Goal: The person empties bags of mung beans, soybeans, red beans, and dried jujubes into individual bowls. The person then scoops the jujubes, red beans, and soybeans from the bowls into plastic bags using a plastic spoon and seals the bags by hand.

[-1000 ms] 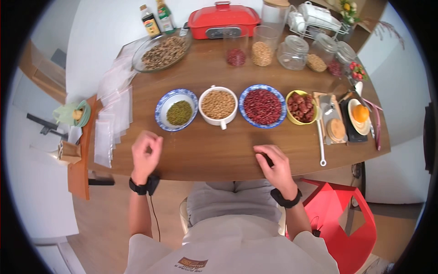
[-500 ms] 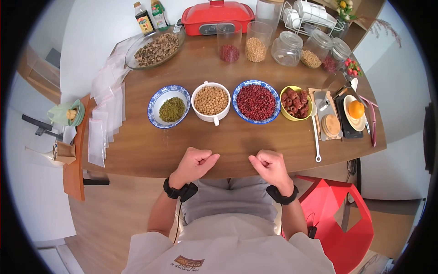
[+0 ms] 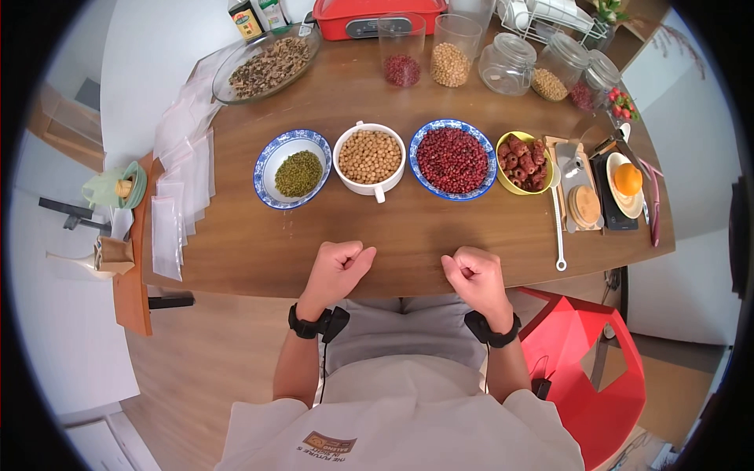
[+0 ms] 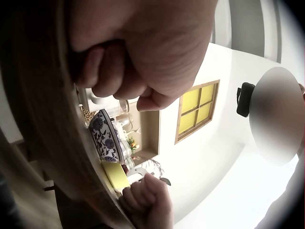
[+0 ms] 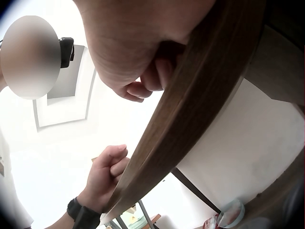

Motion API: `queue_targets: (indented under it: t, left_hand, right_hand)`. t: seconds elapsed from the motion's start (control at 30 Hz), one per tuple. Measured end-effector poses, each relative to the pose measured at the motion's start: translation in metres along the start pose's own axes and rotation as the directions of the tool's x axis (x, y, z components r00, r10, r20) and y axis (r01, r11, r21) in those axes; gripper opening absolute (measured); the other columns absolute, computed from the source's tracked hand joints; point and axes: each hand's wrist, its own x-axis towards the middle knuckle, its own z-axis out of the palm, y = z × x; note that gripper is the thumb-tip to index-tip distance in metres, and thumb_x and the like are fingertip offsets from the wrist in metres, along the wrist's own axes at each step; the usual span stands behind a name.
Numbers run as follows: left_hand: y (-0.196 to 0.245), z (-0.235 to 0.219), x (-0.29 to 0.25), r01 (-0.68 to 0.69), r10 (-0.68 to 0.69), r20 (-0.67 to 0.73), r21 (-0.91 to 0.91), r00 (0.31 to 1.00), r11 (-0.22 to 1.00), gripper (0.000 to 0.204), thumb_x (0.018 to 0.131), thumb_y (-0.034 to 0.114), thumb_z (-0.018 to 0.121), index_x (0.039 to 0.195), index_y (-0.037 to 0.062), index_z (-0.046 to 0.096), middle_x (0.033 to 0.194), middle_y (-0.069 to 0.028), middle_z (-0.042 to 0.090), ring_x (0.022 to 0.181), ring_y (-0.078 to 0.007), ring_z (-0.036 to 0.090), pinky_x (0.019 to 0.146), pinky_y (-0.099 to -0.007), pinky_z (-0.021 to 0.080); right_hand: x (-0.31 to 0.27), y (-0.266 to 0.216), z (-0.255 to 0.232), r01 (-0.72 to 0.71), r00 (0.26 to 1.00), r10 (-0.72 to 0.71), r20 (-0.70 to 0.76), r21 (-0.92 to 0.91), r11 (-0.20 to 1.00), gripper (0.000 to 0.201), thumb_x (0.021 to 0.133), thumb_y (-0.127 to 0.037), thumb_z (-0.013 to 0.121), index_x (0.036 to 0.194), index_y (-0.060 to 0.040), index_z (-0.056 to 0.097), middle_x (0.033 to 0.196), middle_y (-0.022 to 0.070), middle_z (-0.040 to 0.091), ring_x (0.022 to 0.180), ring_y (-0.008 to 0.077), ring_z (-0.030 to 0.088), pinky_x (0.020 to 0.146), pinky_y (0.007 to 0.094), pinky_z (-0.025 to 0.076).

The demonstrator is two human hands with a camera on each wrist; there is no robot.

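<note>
My left hand (image 3: 336, 271) is at the table's front edge, its fingers curled into a fist with nothing in it. To its right, my right hand (image 3: 476, 276) is curled the same way, also holding nothing. Beyond them stands a row of vessels: a blue-and-white bowl of green beans (image 3: 298, 173), a white handled cup of chickpeas (image 3: 369, 156), a blue-and-white bowl of red beans (image 3: 452, 160) and a yellow bowl of reddish-brown dried fruit (image 3: 521, 162). Both wrist views show the folded fingers close by the table edge (image 5: 167, 119).
Plastic bags (image 3: 166, 235) overlap at the left, below a glass dish (image 3: 222, 88) of dried brown pieces. Glass jars (image 3: 506, 67) and a red cooker (image 3: 377, 23) line the back. At right lie a white spoon (image 3: 559, 235) and an orange (image 3: 628, 179) on a plate.
My left hand has come right from beside the bags to the table's front edge, and its fingers have curled in. The right hand stays near its place, its fingers now folded tighter.
</note>
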Motion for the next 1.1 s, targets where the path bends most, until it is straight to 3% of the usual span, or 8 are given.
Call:
queue_targets:
  t: [0.33,0.7,0.83,0.9,0.97,1.0,1.03,1.1]
  left_hand:
    - [0.001,0.002,0.0,-0.009,0.01,-0.018,0.031,1.0,0.999,0.049,0.098,0.004,0.067,0.066,0.0043,0.03,0.059,-0.0002,0.024,0.056,-0.0094,0.022,0.048,-0.0316,0.021]
    - [0.005,0.001,-0.005,0.022,-0.021,-0.029,0.027,0.999,0.999,0.048,0.099,0.009,0.069,0.066,0.0022,0.035,0.058,-0.0011,0.028,0.057,-0.0094,0.025,0.047,-0.0321,0.025]
    - [0.01,-0.045,-0.023,0.007,-0.005,-0.042,0.054,0.999,0.998,0.042,0.101,0.008,0.067,0.068,0.0017,0.042,0.06,-0.0001,0.036,0.058,-0.007,0.03,0.05,-0.0303,0.027]
    - [0.007,-0.078,-0.03,-0.025,0.068,-0.211,0.198,0.975,0.98,0.039,0.1,0.012,0.07,0.072,-0.0006,0.047,0.063,-0.0025,0.041,0.06,-0.0083,0.035,0.051,-0.0306,0.032]
    - [0.018,-0.12,-0.034,0.069,0.025,-0.371,0.238,0.928,0.969,0.031,0.1,0.012,0.07,0.077,-0.0005,0.054,0.068,-0.0003,0.047,0.065,-0.0072,0.039,0.057,-0.0281,0.038]
    - [0.013,-0.145,-0.034,0.044,0.103,-0.431,0.317,0.896,0.947,0.027,0.101,0.013,0.069,0.08,0.0,0.057,0.069,0.0021,0.048,0.067,-0.0061,0.042,0.059,-0.0267,0.039]
    - [0.021,-0.167,-0.036,0.159,0.028,-0.508,0.321,0.861,0.934,0.02,0.102,0.014,0.067,0.089,0.001,0.062,0.072,0.0033,0.052,0.069,-0.0053,0.044,0.061,-0.0253,0.04]
    - [0.001,-0.225,-0.032,0.131,0.203,-0.538,0.518,0.818,0.846,0.015,0.103,0.017,0.065,0.104,0.0021,0.068,0.083,0.0002,0.063,0.068,-0.0061,0.047,0.062,-0.0251,0.042]
  right_hand:
    - [0.001,-0.002,0.002,0.008,1.0,-0.008,-0.011,-0.011,1.0,0.042,0.09,0.0,0.072,0.065,-0.0001,0.039,0.058,0.008,0.038,0.051,0.0203,0.034,0.049,0.0364,0.029]
    - [0.0,-0.003,0.001,0.0,1.0,0.0,-0.003,-0.028,1.0,0.04,0.095,-0.008,0.072,0.065,-0.0012,0.045,0.059,0.0093,0.038,0.051,0.0232,0.037,0.05,0.0379,0.03]
    - [-0.002,0.0,0.003,0.019,1.0,-0.02,-0.016,-0.04,0.999,0.04,0.094,-0.005,0.072,0.067,-0.0008,0.044,0.06,0.0077,0.036,0.053,0.0199,0.034,0.05,0.0358,0.028]
    - [-0.003,0.002,0.004,0.019,1.0,-0.019,-0.001,-0.025,1.0,0.04,0.094,-0.004,0.072,0.067,-0.001,0.043,0.06,0.0069,0.036,0.053,0.0188,0.033,0.051,0.0354,0.027]
    - [-0.002,0.004,0.005,0.008,1.0,-0.008,-0.002,-0.028,1.0,0.039,0.094,-0.003,0.072,0.067,-0.0011,0.043,0.06,0.0061,0.035,0.054,0.0176,0.033,0.051,0.035,0.027]
    - [-0.003,0.005,0.005,-0.008,1.0,0.008,-0.003,-0.032,0.999,0.039,0.094,-0.003,0.072,0.068,-0.0011,0.043,0.06,0.0057,0.035,0.054,0.0167,0.032,0.051,0.0347,0.027]
    - [-0.003,0.005,0.005,-0.026,1.0,0.026,-0.007,-0.039,0.999,0.039,0.094,-0.002,0.072,0.068,-0.0012,0.043,0.06,0.0053,0.035,0.054,0.0159,0.032,0.051,0.0344,0.026]
    - [-0.004,0.002,0.005,-0.042,0.999,0.043,0.007,-0.037,0.998,0.041,0.097,-0.006,0.069,0.069,-0.0004,0.04,0.061,0.0027,0.033,0.057,0.0119,0.03,0.052,0.0324,0.026]
